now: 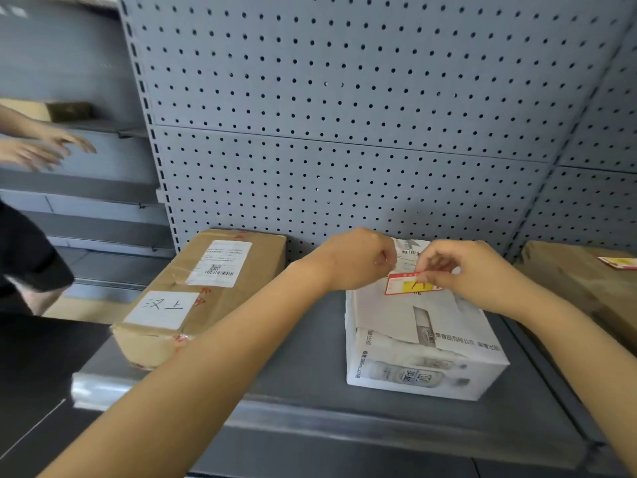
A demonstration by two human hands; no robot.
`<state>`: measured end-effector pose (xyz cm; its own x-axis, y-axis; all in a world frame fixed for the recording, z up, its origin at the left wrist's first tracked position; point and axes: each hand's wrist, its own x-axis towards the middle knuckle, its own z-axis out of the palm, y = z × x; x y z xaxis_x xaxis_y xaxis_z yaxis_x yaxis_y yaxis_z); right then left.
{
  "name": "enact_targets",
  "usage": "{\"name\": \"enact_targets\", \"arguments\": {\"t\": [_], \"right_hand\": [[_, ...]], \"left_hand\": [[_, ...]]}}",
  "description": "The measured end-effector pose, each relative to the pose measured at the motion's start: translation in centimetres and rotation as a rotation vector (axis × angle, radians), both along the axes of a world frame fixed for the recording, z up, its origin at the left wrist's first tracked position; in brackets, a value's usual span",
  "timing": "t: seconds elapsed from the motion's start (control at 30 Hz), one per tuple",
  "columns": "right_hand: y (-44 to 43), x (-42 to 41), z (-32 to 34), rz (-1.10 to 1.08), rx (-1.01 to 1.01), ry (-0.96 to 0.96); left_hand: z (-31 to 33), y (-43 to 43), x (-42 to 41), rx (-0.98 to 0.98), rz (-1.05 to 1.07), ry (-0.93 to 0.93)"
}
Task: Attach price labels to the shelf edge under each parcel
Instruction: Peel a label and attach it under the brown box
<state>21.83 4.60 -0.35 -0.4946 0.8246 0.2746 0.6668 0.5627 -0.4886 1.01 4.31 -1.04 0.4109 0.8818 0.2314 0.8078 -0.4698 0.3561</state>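
Note:
A red, white and yellow price label point(405, 284) is held above the white printed parcel point(420, 343) on the grey shelf. My right hand point(472, 274) pinches the label's upper right edge. My left hand point(358, 258) is curled at the label's left end, fingertips touching or very near its corner; whether it grips it I cannot tell. A brown cardboard parcel point(193, 294) with white stickers lies to the left. The shelf's front edge point(310, 419) runs below both parcels.
A third brown parcel point(582, 281) lies at the right with another red and yellow label point(618, 262) on top. Grey pegboard point(344, 115) backs the shelf. At far left, another person's hands point(41, 146) reach toward neighbouring shelves.

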Motion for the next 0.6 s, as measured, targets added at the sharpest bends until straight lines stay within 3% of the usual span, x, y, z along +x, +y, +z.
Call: {"name": "enact_targets", "arguments": {"t": [0.27, 0.6], "right_hand": [[-8.8, -1.0, 0.9, 0.004, 0.174, 0.023], [-16.1, -9.0, -3.5, 0.154, -0.012, 0.062]], "left_hand": [[1.3, -9.3, -4.6, 0.057, 0.103, -0.048], [-1.6, -21.2, -10.9, 0.019, 0.252, -0.094]]}}
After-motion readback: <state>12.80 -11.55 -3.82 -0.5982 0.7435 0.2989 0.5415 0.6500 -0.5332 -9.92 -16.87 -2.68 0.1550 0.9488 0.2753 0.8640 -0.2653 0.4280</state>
